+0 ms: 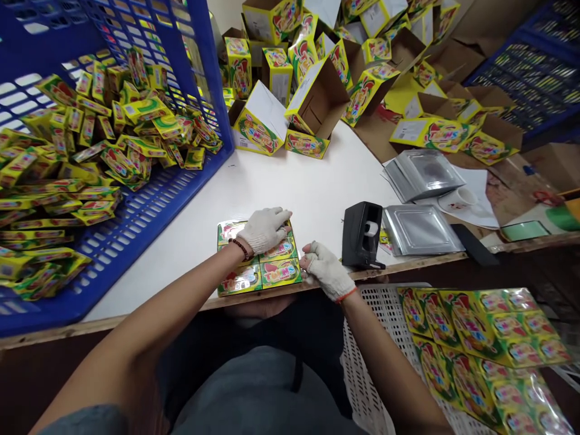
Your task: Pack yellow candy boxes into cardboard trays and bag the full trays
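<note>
A block of small yellow-green candy boxes (265, 273), wrapped in clear film, lies near the front edge of the white table (290, 187). My left hand (264, 229), in a white knit glove, presses flat on top of the block. My right hand (325, 270), also gloved, pinches the block's right side with fingers closed on the film edge.
A blue crate (149, 205) full of loose candy boxes stands at left. Open cartons (317, 96) pile up at the back. A black tape dispenser (362, 234) and silver sheets (419, 228) sit at right. Wrapped packs (480, 344) lie in a white basket (371, 374) below.
</note>
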Action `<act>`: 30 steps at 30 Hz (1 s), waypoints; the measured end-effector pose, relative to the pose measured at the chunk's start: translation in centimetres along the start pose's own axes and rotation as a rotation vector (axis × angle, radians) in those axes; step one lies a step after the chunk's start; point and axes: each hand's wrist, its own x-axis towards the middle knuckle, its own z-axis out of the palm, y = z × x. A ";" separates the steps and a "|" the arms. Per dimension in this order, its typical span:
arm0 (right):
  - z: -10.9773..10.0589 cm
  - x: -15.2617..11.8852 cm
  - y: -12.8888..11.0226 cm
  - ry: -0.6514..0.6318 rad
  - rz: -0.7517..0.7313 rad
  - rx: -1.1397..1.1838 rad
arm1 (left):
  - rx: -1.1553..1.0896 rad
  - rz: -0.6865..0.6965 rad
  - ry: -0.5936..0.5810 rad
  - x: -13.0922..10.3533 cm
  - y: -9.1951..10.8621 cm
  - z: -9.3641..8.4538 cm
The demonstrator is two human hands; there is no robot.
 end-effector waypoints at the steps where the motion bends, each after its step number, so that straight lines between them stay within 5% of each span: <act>1: 0.0 0.0 0.0 -0.005 0.009 -0.010 | 0.013 0.005 -0.007 0.0 -0.1 0.3; 10: 0.1 -2.5 1.5 0.004 0.046 0.224 | 0.092 0.029 -0.076 -0.8 0.9 0.0; 17: 1.0 -1.9 1.8 0.127 -0.062 0.101 | 0.025 -0.189 -0.044 0.8 0.5 -0.9; 30: 1.2 -2.5 2.8 0.084 -0.024 0.184 | -0.026 -0.064 -0.103 0.5 0.3 -0.2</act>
